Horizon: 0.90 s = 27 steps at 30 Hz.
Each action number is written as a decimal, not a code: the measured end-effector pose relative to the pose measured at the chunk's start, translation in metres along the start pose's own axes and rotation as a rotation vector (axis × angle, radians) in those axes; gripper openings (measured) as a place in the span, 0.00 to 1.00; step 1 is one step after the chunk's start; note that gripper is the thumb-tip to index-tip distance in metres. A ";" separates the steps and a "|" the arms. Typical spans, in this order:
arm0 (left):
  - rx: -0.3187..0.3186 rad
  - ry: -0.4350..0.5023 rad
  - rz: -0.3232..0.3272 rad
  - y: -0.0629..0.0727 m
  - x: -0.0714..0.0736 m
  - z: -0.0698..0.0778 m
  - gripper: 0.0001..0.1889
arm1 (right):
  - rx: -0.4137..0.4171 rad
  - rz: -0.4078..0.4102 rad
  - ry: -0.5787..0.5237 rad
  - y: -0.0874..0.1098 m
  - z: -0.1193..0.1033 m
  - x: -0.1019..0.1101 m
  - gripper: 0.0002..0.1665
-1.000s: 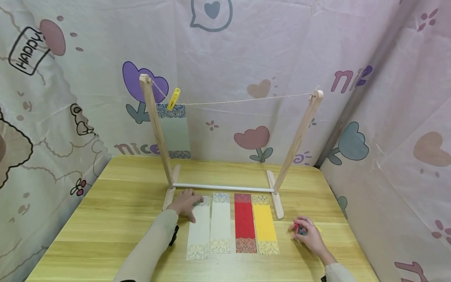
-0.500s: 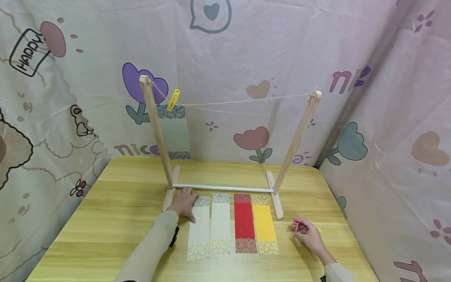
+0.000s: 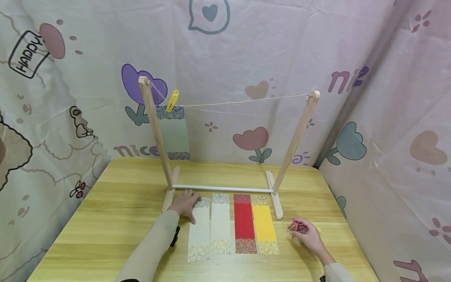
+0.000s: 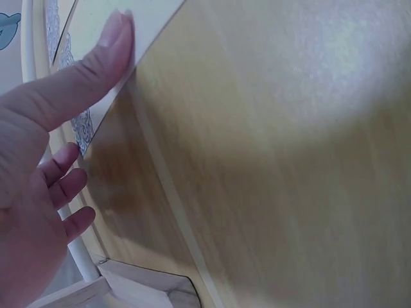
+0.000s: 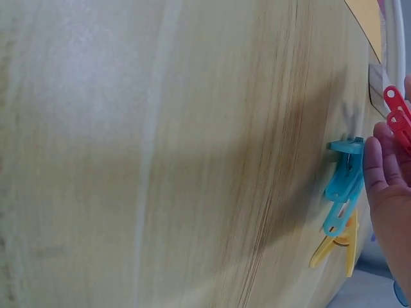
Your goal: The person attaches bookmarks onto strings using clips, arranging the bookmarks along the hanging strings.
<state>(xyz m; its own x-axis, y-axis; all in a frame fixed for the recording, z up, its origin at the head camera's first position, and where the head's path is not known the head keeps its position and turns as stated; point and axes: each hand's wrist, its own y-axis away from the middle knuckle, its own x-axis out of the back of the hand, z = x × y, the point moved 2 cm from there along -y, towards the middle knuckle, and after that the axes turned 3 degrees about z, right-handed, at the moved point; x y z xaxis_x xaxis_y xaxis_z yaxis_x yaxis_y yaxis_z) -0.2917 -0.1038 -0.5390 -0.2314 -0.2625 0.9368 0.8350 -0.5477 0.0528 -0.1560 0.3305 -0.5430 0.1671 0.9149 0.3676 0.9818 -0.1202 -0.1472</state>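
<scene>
My left hand (image 3: 184, 204) is at the upper left corner of the leftmost pale strip (image 3: 199, 233), which has patterned ends. In the left wrist view its thumb (image 4: 90, 83) lies straight over the strip's edge, while loosely bent fingers reach past the patterned end. Out at the right, my right hand (image 3: 308, 234) holds a red clothespin (image 5: 398, 119) by the fingertips, mostly cut off in the right wrist view. Beside that hand are teal clothespins (image 5: 345, 183) and a yellow clothespin (image 5: 338, 247) on the table.
A second pale strip (image 3: 220, 224), a red strip (image 3: 244, 217) and a yellow strip (image 3: 264, 224) lie in a row. Behind them stands a wooden frame (image 3: 298, 135) with a string (image 3: 243, 102). A yellow clothespin (image 3: 172, 101) clips a patterned strip (image 3: 175, 133) there.
My right hand has turned the red clothespin so it stands out from the fingertips. My left hand's fingers have drawn back slightly left off the strip's top end.
</scene>
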 end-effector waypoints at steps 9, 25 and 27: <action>0.004 -0.071 0.034 -0.004 -0.003 -0.004 0.52 | 0.017 0.014 0.011 0.001 0.002 0.001 0.28; 0.176 0.391 0.066 0.002 0.001 -0.008 0.45 | 0.057 0.072 -0.137 -0.001 0.008 0.002 0.13; 0.193 0.486 0.091 0.003 0.001 -0.008 0.44 | 0.078 0.065 -0.148 -0.001 0.007 0.001 0.12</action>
<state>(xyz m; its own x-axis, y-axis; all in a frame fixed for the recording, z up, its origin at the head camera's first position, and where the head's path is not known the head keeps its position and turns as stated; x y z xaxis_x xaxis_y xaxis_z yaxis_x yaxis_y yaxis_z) -0.2937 -0.1119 -0.5408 -0.3202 -0.6650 0.6747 0.9286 -0.3613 0.0846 -0.1570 0.3343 -0.5485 0.2097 0.9535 0.2166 0.9584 -0.1565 -0.2389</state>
